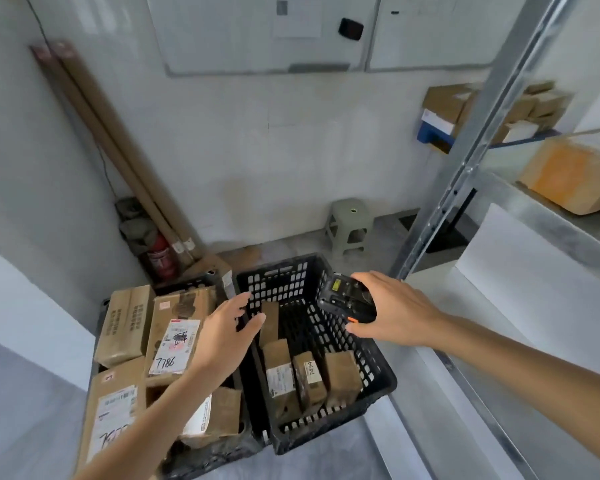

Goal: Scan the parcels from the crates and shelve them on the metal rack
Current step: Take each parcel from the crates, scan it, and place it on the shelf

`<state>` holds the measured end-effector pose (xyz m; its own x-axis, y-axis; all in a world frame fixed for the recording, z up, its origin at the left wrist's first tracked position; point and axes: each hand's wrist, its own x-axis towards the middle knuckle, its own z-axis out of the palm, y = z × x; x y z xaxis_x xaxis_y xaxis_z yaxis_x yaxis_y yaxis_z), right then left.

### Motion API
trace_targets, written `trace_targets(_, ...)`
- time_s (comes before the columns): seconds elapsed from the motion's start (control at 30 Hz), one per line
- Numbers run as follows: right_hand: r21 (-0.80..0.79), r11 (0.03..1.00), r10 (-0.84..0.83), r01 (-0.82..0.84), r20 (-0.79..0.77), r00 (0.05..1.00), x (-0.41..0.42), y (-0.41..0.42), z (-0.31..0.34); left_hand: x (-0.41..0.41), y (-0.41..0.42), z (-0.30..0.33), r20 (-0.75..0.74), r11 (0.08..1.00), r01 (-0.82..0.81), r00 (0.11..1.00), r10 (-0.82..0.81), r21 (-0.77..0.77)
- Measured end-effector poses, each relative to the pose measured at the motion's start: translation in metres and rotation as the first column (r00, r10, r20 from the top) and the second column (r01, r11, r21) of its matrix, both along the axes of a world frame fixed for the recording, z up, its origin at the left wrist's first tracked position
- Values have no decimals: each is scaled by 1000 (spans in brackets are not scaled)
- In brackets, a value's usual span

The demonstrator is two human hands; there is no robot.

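Parcels stand on end in the right crate, four of them: three in a row near its front wall, one further back by the left wall; middle one of the row marked 7494

Left crate packed full with larger parcels; one labelled 7786 lies flat on top

Right grip: fingers curled round the scanner, holding it over the right crate's far right corner, window facing down-left toward the parcels. Scanner black with an orange button on its near edge. Parcels sit below and to the left of this grip, not touching it

Left grip: open, fingers spread and relaxed, holding nothing. It hangs over the seam between the two crates, fingertips reaching over the right crate's left wall. Rear parcel just beyond the fingertips; cannot tell whether they touch. 7786 just beside the wrist, on the left

Rack upright to the right of the crates; boxes on its shelves

Floor behind: stool, fire extinguisher, long tubes leaning in the corner
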<state>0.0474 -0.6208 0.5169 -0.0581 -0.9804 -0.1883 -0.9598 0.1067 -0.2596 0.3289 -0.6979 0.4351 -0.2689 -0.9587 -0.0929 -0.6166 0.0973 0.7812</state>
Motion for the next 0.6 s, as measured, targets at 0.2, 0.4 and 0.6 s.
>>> trace_targets(0.2,89,994,-67,59,88,994,-29,-57,-97,-31,-41,-93,24,987,-39,999,36,158)
trace_targets(0.4,250,967,-103,57,177,979,-52,-74,-199,-63,-40,-180,65,949,-36,998,17,313)
trace_targets(0.6,400,915,-154,39,259,953,-73,-79,-283,-86,-18,-251,107,897,-85,993,42,435)
